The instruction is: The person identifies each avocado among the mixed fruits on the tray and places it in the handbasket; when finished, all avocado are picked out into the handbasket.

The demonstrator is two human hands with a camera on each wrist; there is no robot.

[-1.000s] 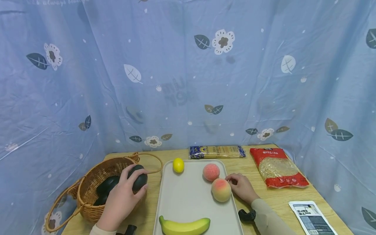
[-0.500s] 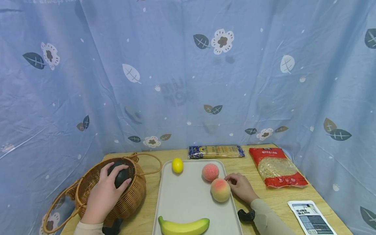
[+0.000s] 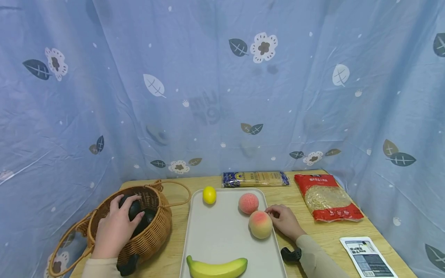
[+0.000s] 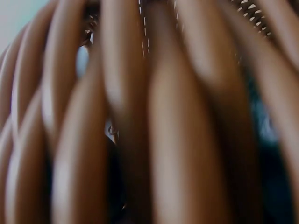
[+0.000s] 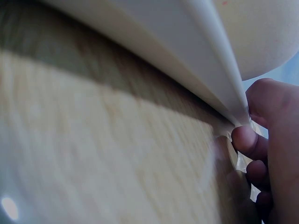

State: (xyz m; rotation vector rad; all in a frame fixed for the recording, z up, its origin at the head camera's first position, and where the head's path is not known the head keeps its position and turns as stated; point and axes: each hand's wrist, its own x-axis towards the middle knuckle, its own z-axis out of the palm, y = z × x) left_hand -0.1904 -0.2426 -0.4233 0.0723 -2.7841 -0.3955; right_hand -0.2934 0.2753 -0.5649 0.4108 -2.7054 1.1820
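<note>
In the head view my left hand (image 3: 114, 231) is inside the wicker basket (image 3: 161, 227), its fingers curled over a dark green avocado (image 3: 134, 210). Another dark avocado (image 3: 149, 217) lies beside it, partly hidden. The left wrist view is filled by blurred basket weave (image 4: 177, 121). My right hand (image 3: 286, 223) pinches the right rim of the pale tray (image 3: 222, 227), next to a peach (image 3: 260, 224). Up close in the right wrist view, the thumb and fingertips of that hand (image 5: 285, 144) meet at the tray's edge (image 5: 201, 60).
On the tray are a yellow lemon (image 3: 209, 195), a rough pink fruit (image 3: 248, 203) and a banana (image 3: 217, 268). Behind it lies a noodle pack (image 3: 255, 179). At the right are a red bag (image 3: 328, 197) and a white pouch (image 3: 368, 256). A blue curtain (image 3: 208, 96) surrounds the table.
My left hand has carried the avocado leftward from over the basket's right rim, then down into the basket. The right hand has stayed at the tray rim.
</note>
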